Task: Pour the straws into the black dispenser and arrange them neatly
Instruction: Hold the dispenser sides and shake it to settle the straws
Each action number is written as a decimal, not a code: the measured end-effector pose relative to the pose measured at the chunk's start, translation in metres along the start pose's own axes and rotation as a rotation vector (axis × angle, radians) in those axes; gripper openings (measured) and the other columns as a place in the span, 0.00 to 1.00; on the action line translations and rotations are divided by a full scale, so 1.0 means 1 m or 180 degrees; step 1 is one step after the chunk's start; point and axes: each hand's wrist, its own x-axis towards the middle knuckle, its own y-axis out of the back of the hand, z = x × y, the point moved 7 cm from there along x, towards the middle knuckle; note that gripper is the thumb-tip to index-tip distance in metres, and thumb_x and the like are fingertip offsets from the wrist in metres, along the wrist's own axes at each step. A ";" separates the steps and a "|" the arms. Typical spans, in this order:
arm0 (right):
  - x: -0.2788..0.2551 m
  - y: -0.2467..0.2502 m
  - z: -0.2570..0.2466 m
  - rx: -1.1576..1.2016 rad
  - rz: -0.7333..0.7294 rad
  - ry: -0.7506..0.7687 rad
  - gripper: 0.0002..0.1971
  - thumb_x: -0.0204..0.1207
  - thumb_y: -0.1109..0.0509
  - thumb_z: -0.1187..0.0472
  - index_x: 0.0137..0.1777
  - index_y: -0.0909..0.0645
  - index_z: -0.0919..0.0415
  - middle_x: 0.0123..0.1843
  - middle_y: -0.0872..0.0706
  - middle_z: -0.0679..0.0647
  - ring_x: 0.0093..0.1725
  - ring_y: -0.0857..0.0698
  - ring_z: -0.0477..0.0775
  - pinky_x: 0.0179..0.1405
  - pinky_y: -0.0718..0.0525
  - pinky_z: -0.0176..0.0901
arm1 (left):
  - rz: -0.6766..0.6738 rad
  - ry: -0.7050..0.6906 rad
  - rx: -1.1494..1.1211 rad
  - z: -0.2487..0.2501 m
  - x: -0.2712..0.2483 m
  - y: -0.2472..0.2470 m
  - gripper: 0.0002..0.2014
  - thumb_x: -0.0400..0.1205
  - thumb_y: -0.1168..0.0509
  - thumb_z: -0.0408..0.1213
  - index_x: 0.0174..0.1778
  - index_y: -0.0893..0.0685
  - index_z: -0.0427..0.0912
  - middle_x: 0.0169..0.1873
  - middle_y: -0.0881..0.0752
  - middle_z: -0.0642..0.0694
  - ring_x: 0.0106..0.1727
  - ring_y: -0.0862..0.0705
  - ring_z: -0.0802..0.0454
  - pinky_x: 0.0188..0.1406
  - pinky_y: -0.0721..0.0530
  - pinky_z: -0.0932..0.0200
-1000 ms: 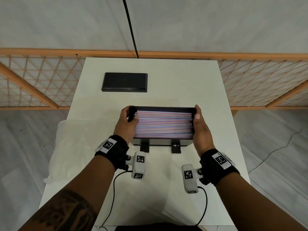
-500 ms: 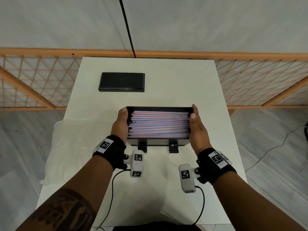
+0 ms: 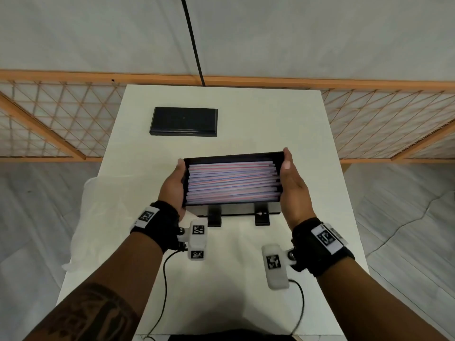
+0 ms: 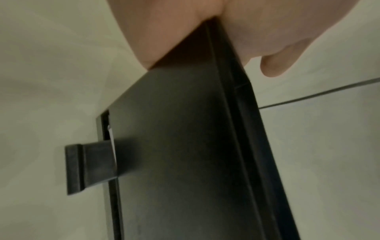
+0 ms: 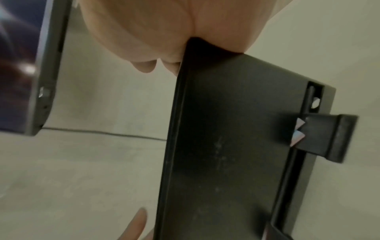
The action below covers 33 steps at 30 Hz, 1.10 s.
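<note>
We have tilted the dispenser, right end raised; both hands grip its ends, likely to level the straws.

dispenser: you see plain black
straws: you see pink, blue and white stripes
lid: glossy black
worktop: white
wristbands: black, with black-and-white square tags

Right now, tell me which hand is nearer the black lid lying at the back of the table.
Left. The left hand grips the dispenser's left end, below the lid; the right hand grips the right end, farther off to the lid's right.
</note>
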 end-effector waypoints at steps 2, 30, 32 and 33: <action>-0.003 -0.005 0.002 -0.0022 -0.0197 0.0024 0.28 0.90 0.51 0.44 0.89 0.43 0.47 0.81 0.28 0.36 0.75 0.28 0.25 0.70 0.27 0.22 | 0.0029 0.0007 -0.0034 0.002 0.000 0.000 0.26 0.89 0.49 0.58 0.58 0.11 0.45 0.55 0.08 0.41 0.54 0.10 0.43 0.58 0.14 0.47; 0.008 0.016 0.041 0.0293 0.0031 -0.0248 0.25 0.92 0.52 0.47 0.88 0.40 0.47 0.80 0.29 0.36 0.67 0.29 0.15 0.63 0.30 0.14 | 0.0057 -0.0178 0.0095 0.005 0.001 -0.015 0.19 0.85 0.40 0.61 0.55 0.08 0.56 0.64 0.12 0.42 0.66 0.15 0.42 0.74 0.22 0.40; 0.010 0.016 0.040 0.0272 0.0050 -0.0218 0.25 0.92 0.52 0.46 0.88 0.39 0.46 0.80 0.28 0.36 0.69 0.29 0.17 0.69 0.30 0.20 | 0.0020 -0.0172 0.0081 0.006 -0.001 -0.014 0.20 0.83 0.39 0.64 0.53 0.07 0.58 0.60 0.12 0.45 0.63 0.15 0.44 0.75 0.24 0.38; 0.012 0.017 0.041 0.0294 0.0071 -0.0226 0.25 0.92 0.51 0.45 0.87 0.37 0.45 0.79 0.27 0.35 0.71 0.28 0.20 0.74 0.31 0.26 | -0.0005 -0.0156 0.0098 0.005 -0.001 -0.014 0.20 0.82 0.40 0.65 0.55 0.07 0.59 0.59 0.13 0.46 0.61 0.16 0.44 0.76 0.27 0.36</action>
